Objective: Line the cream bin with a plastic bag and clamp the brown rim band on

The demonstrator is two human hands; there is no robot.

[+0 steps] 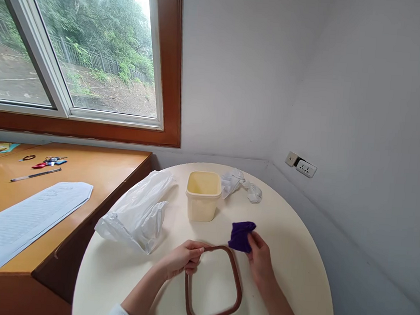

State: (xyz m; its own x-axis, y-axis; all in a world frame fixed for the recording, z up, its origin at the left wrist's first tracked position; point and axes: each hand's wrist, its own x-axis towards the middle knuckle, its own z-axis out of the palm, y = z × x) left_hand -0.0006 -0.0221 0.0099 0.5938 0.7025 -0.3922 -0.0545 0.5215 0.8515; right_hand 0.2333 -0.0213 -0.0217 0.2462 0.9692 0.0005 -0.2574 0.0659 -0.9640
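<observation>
My left hand [183, 261] is closed on the upper left corner of a brown square frame [239, 291] with rounded corners, tilted just over the table. Whether its pale middle is an opening or a panel, I cannot tell. Between the thumb and fingers of my right hand [260, 258] is a folded purple cloth [240, 236], held up just beyond the frame's upper right corner. A cream square tub [202, 206] with an open top stands upright beyond both hands.
On the round white table [287, 290] lie a crumpled clear plastic bag [136, 215] at left and a knotted plastic bag [242, 184] behind the tub. A wooden desk [122, 162] adjoins at left, with papers [34, 219], a pen [36, 175] and keys [49, 162]. Walls stand behind and at right.
</observation>
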